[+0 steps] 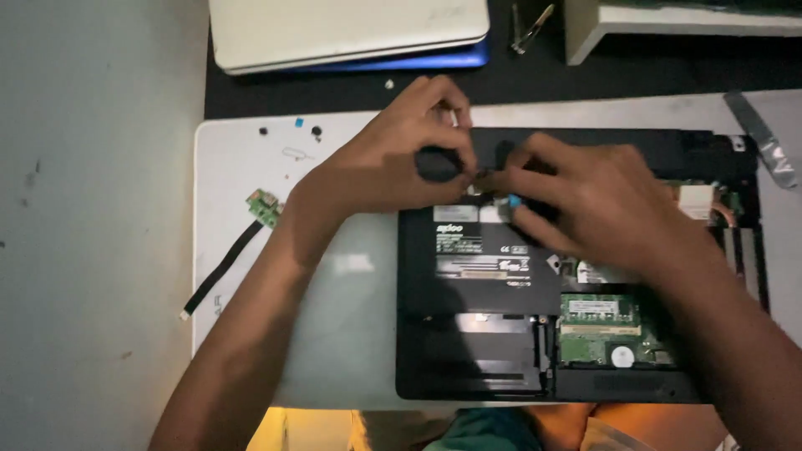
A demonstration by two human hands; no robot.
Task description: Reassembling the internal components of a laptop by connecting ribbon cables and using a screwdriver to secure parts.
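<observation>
Hands meet at twelve o'clock on our opened laptop point(480, 276): left hand point(393, 159) fingers grasping a black screwdriver handle point(437, 164), right hand point(576, 200) fingers pinching the blue-tipped shaft point(511, 201), which we should keep upright.

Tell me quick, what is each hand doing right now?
Left hand: fingers closed around a dark, rounded tool handle.
Right hand: fingers curled on the open laptop base; any held object cannot be told.

I have just one view, from the camera on the person's head, looking steeply down and slightly forward over the tabletop point(100, 250). It sits close, so the forearms enter from the bottom edge and the opened laptop base point(468, 334) fills the centre-right. The far edge of the frame reaches a closed laptop point(334, 33) lying beyond.
</observation>
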